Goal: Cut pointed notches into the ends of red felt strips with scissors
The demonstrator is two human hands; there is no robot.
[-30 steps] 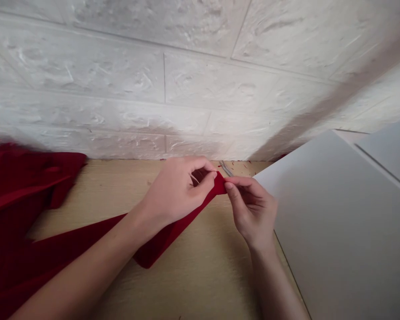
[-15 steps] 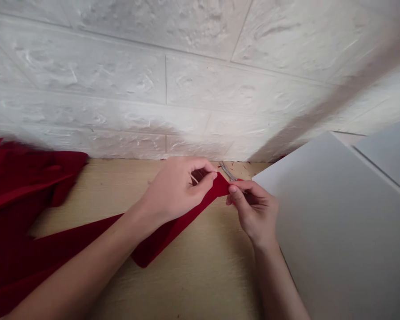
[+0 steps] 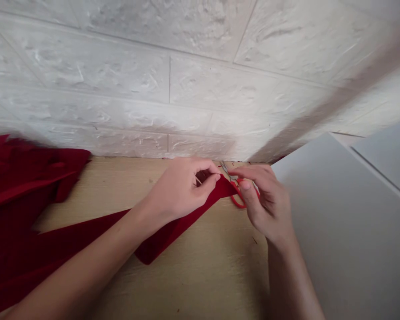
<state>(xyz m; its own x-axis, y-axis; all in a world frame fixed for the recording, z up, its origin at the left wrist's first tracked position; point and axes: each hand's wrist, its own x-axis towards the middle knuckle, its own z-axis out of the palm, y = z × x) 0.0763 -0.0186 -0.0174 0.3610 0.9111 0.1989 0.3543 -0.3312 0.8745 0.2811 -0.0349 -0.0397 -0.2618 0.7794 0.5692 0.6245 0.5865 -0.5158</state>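
My left hand pinches the upper edge of a dark red fabric strip between thumb and fingertips. The strip runs back under my left wrist, with a folded corner low in the middle, and its narrow end points right. My right hand is just past that end, its thumb and index finger apart with nothing seen between them. Behind its fingers lie scissors with red handles and metal blades pointing toward the wall. Part of the handles is hidden by my right hand.
A heap of dark red fabric covers the left of the pale wooden table. A white brick-patterned wall rises at the back. On the right stands a light grey panel. Small red scraps lie near the scissors.
My right hand has let go of the strip's end and moved right, its fingers parting. More of the scissors' red handles now shows. My left hand keeps its pinch.
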